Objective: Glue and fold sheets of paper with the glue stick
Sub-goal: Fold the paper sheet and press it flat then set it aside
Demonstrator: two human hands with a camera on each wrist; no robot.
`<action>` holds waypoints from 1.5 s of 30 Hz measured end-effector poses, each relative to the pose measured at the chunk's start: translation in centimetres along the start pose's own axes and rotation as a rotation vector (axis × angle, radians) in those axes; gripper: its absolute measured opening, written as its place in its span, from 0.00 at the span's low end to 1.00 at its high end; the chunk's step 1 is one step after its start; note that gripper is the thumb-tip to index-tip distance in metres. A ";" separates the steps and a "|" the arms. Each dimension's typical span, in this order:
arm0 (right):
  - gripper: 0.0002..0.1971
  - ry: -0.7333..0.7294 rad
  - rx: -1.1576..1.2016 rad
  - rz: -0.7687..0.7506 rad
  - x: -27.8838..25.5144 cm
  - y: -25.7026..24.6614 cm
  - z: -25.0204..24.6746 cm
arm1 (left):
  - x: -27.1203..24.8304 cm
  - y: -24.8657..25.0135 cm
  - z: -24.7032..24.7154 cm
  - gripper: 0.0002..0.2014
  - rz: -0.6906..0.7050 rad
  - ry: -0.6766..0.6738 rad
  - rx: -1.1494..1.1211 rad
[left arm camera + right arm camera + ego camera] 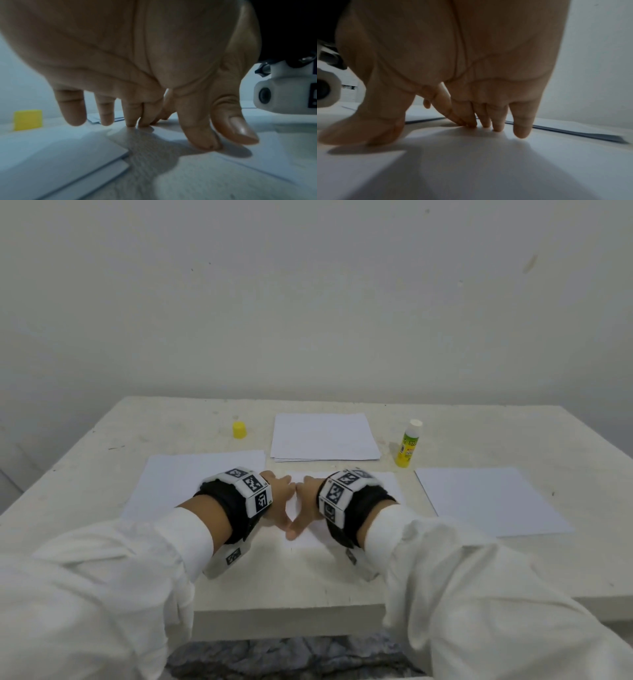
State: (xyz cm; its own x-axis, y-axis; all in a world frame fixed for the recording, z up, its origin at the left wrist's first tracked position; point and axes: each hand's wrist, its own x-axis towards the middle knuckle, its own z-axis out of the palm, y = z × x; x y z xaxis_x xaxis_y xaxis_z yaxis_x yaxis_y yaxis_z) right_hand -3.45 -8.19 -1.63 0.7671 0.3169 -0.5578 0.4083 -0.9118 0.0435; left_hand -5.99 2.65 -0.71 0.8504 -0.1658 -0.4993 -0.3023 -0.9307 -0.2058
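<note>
Take the stack (325,436) at the far middle of your table (479,577) as your landmark. The cap (239,430) stands to its left, the glue stick (408,444) upright to its right. Nearer you than the stack lies the middle sheet (308,537), with both your hands on it: left hand (278,498) and right hand (306,508) side by side, thumbs meeting. One sheet (178,484) lies left of that middle sheet, another (489,501) right of it.

Left hand (137,60) fingertips pressing white paper (223,169), yellow cap (28,119) beyond
</note>
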 end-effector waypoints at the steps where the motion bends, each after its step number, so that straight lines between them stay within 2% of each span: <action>1: 0.58 0.015 -0.010 -0.011 0.3 -0.3 0.0 | 0.2 -0.1 0.1 0.46 -0.004 0.002 -0.003; 3: 0.65 0.033 -0.036 -0.010 0.2 0.6 0.3 | 0.4 -0.2 0.1 0.47 -0.002 -0.005 -0.007; 5: 0.68 0.006 -0.002 0.006 -0.8 3.1 0.7 | 0.6 -0.3 0.1 0.47 0.007 -0.009 -0.006; 9: 0.63 -0.032 0.056 0.092 -5.0 9.3 1.1 | 0.8 -0.5 0.0 0.47 0.025 -0.025 0.000; 12: 0.61 -0.050 0.098 0.118 -6.9 12.0 1.4 | 1.1 -0.6 -0.3 0.47 0.023 -0.034 -0.023; 17: 0.58 -0.032 0.047 0.151 -6.2 12.0 1.5 | 2.8 1.7 -1.5 0.61 -0.009 -0.064 -0.057; 21: 0.65 -0.053 0.013 0.202 -4.6 12.3 2.0 | 4.8 5.9 -3.0 0.71 0.040 -0.065 -0.088; 24: 0.72 -0.021 -0.086 0.241 -3.4 12.4 3.0 | 5.5 8.9 -3.6 0.72 0.101 -0.031 -0.090; 27: 0.68 -0.003 -0.120 0.227 -2.7 12.2 3.2 | 5.4 10.7 -3.9 0.69 0.197 0.019 -0.103; 31: 0.71 -0.039 -0.088 0.251 -3.6 11.9 2.4 | 5.1 8.9 -3.3 0.70 0.137 -0.035 -0.067; 34: 0.69 -0.018 -0.078 0.260 -3.8 11.6 2.1 | 4.4 5.8 -2.0 0.73 0.069 -0.079 -0.082; 37: 0.73 -0.057 -0.053 0.238 -4.3 11.1 1.4 | 3.1 2.2 -0.5 0.73 0.038 -0.064 -0.083; 39: 0.67 -0.144 -0.036 0.209 -5.9 10.1 0.6 | 2.2 0.3 0.3 0.71 0.031 -0.046 -0.068; 42: 0.50 -0.095 -0.104 0.087 -7.4 7.5 0.3 | 1.6 -1.1 1.0 0.72 0.030 -0.042 -0.052; 45: 0.49 -0.171 -0.202 -0.082 -6.8 3.4 0.4 | 1.8 -1.3 1.2 0.73 0.018 -0.050 -0.051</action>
State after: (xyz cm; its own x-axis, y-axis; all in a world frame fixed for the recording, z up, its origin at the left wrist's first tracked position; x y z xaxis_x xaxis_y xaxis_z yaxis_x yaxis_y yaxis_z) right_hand -7.50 -13.53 1.99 0.6397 0.3226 -0.6976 0.5690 -0.8089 0.1478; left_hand -4.57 4.00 -2.39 0.8218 -0.1677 -0.5446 -0.2946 -0.9431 -0.1540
